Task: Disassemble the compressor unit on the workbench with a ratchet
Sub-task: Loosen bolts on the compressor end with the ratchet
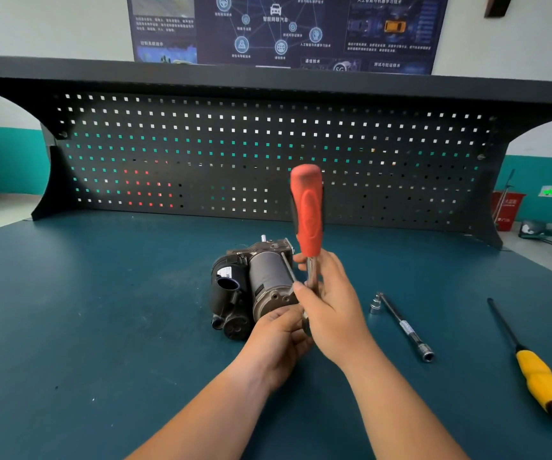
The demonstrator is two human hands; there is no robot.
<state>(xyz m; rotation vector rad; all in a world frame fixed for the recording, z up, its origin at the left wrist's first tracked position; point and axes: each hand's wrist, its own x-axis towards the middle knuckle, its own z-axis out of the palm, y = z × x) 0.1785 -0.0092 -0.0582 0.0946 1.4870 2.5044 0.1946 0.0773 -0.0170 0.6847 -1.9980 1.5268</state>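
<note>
Head view: my right hand [331,307] grips the ratchet [307,210] by its shank, handle up, and my left hand [277,336] pinches its head, just beside the compressor [254,287] lying mid-bench [101,310]. I reckon I'm setting the drive, which must next seat squarely on a bolt.

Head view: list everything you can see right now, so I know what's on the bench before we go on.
compressor: one, black and grey, middle of the bench, just behind the hands
ratchet: one, red handle pointing up, held in front of the compressor
extension bar: one, silver, lying on the bench right of the hands
screwdriver: one, yellow handle and black shaft, lying at the bench's far right
bench: one, dark teal top
pegboard: one, black, behind the bench
poster: one, dark blue, on the wall above
bin: one, red, on the floor far right
left hand: fingers curled at the ratchet's lower end
right hand: grips the ratchet's metal shank
</note>
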